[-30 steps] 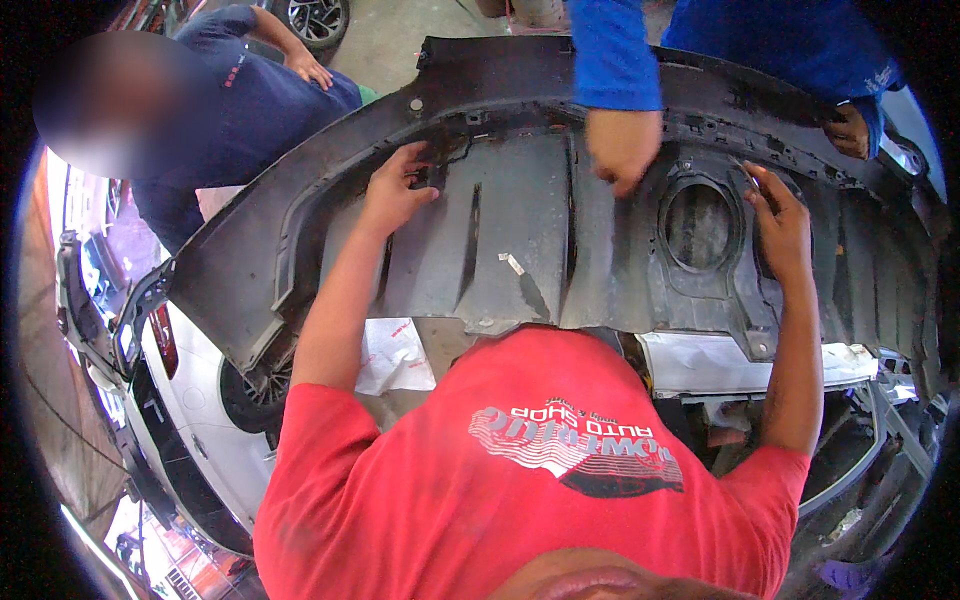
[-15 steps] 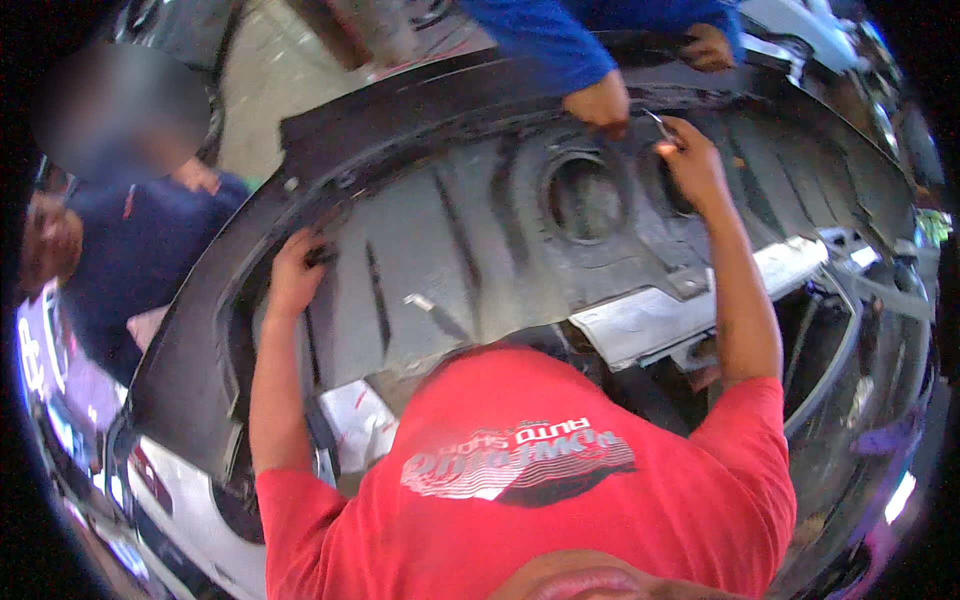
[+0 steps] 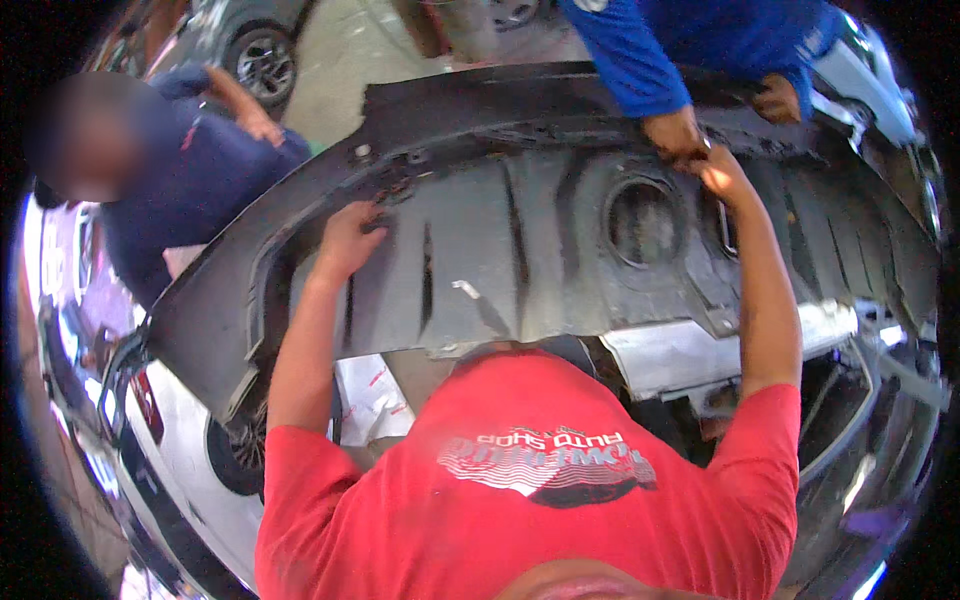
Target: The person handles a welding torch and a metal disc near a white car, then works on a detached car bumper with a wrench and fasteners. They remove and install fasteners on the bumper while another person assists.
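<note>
A large dark plastic car panel [image 3: 465, 235], ribbed and with a round opening [image 3: 642, 222], spreads in front of me. My left hand [image 3: 350, 240] rests on its left part, fingers and thumb apart, holding nothing I can see. Over the far right part, my right hand [image 3: 722, 178] has its fingers closed, right against the hand [image 3: 675, 135] of a co-worker in a blue sleeve [image 3: 638, 65]. A small shiny bit shows between those two hands; what it belongs to is hidden by the fingers.
The co-worker's other hand [image 3: 778, 100] is at the panel's far edge. Another person in dark clothes [image 3: 205, 175] stands at the left. A white panel piece [image 3: 690, 355] lies under the near edge, by a white sheet [image 3: 372, 400]. A car wheel [image 3: 262, 65] shows behind.
The view has shifted, so the panel appears farther right. My right hand, which showed a thin shiny metal tool, now meets the co-worker's hand, and the tool is mostly hidden.
</note>
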